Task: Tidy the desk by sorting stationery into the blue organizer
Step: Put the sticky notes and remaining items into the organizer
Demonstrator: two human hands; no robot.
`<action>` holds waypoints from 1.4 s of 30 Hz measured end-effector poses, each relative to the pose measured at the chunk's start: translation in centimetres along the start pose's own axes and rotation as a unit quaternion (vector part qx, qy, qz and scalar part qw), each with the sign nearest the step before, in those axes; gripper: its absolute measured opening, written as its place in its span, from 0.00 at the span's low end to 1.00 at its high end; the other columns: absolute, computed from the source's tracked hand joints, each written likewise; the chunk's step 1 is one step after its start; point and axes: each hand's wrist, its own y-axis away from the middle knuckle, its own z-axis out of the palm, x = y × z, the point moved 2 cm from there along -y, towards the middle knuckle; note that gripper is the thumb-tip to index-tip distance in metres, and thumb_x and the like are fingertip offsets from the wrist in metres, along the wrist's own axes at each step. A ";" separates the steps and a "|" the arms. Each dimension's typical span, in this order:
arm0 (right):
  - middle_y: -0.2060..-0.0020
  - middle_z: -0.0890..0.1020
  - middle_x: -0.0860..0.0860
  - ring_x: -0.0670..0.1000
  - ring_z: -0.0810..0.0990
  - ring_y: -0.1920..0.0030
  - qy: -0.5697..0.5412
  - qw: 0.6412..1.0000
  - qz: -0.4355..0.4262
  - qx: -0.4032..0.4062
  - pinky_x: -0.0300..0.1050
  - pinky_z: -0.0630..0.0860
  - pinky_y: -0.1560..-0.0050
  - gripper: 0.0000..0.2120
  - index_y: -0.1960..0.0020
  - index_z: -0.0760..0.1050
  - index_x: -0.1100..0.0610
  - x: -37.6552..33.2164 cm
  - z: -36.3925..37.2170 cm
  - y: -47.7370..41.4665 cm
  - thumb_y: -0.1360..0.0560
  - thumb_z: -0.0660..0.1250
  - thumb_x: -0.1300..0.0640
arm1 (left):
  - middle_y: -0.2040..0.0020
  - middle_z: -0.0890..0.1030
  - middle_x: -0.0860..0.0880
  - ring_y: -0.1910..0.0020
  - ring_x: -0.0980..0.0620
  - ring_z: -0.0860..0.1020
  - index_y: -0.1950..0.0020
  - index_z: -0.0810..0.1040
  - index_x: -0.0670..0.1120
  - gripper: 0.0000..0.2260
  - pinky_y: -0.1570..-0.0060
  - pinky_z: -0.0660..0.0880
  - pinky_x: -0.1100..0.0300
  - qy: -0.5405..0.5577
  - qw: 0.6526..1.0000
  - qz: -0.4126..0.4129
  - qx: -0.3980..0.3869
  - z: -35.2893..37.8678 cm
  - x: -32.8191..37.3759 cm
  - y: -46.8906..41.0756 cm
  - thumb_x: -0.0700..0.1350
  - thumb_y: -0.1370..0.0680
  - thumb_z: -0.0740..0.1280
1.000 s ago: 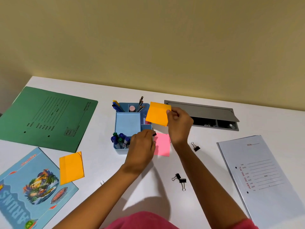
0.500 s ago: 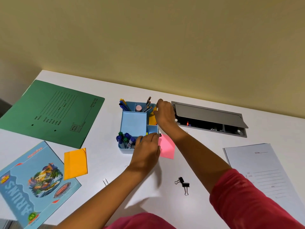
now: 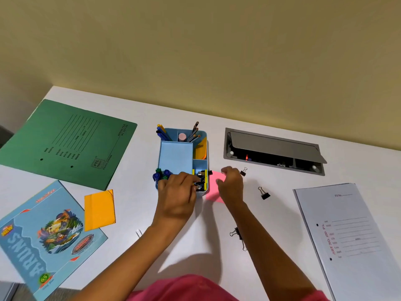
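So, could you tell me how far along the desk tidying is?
Done: pens, pencils, markers and an orange sticky pad sit in the blue organizer. In hand: the left hand is at the binder clips in the front-right compartment; the right hand hovers over the pink sticky pad. Left: that pad, another orange pad by the notebook, three loose binder clips and a paper clip.
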 end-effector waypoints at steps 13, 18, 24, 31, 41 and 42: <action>0.34 0.67 0.54 0.58 0.65 0.34 0.297 0.943 0.000 -0.148 0.49 0.67 0.38 0.43 0.28 0.59 0.54 1.0 1.3 -0.6 0.35 0.76 0.43 | 0.50 0.82 0.52 0.45 0.47 0.79 0.47 0.81 0.49 0.14 0.48 0.71 0.43 -0.052 0.997 -0.010 -0.058 1.1 -0.1 1.8 0.43 0.31 0.63; 0.41 0.74 0.56 0.56 0.70 0.40 0.324 0.941 0.002 -0.098 0.46 0.68 0.40 0.30 0.36 0.66 0.59 1.7 0.3 -1.1 0.30 0.72 0.44 | 0.49 0.82 0.51 0.45 0.46 0.80 0.48 0.81 0.49 0.14 0.48 0.71 0.42 -0.031 0.997 -0.008 -0.066 0.9 -0.1 1.9 0.43 0.32 0.65; 0.68 0.79 0.59 0.59 0.77 0.68 0.274 0.957 -0.094 0.034 0.43 0.71 0.67 0.14 0.63 0.77 0.65 1.2 -3.1 -0.3 0.41 0.81 0.62 | 0.47 0.81 0.52 0.39 0.51 0.73 0.45 0.78 0.51 0.14 0.42 0.59 0.55 0.043 0.998 0.014 -0.044 0.8 -0.9 2.0 0.48 0.29 0.62; 0.63 0.77 0.56 0.52 0.74 0.65 -0.065 0.967 -0.112 0.218 0.30 0.62 0.69 0.06 0.54 0.74 0.64 -4.9 -8.9 1.4 0.23 0.64 0.61 | 0.35 0.74 0.52 0.30 0.52 0.66 0.36 0.73 0.49 0.15 0.33 0.59 0.58 0.166 0.982 -0.071 0.061 -2.4 -2.6 2.2 0.48 0.21 0.59; 0.62 0.78 0.53 0.50 0.76 0.63 -0.071 0.988 -0.085 0.108 0.39 0.68 0.62 0.08 0.48 0.76 0.62 -9.5 -4.3 -3.2 0.25 0.68 0.58 | 0.25 0.61 0.44 0.26 0.44 0.59 0.28 0.64 0.42 0.20 0.29 0.58 0.45 0.050 0.960 -0.271 0.056 -0.2 -12.9 6.0 0.47 0.19 0.57; 0.61 0.79 0.53 0.50 0.77 0.62 -0.055 0.989 -0.092 0.098 0.39 0.68 0.62 0.08 0.48 0.76 0.62 -9.7 -3.8 -3.5 0.25 0.68 0.59 | 0.25 0.61 0.42 0.26 0.41 0.59 0.29 0.65 0.40 0.20 0.29 0.58 0.43 0.032 0.956 -0.289 0.048 0.2 -13.9 6.7 0.45 0.19 0.58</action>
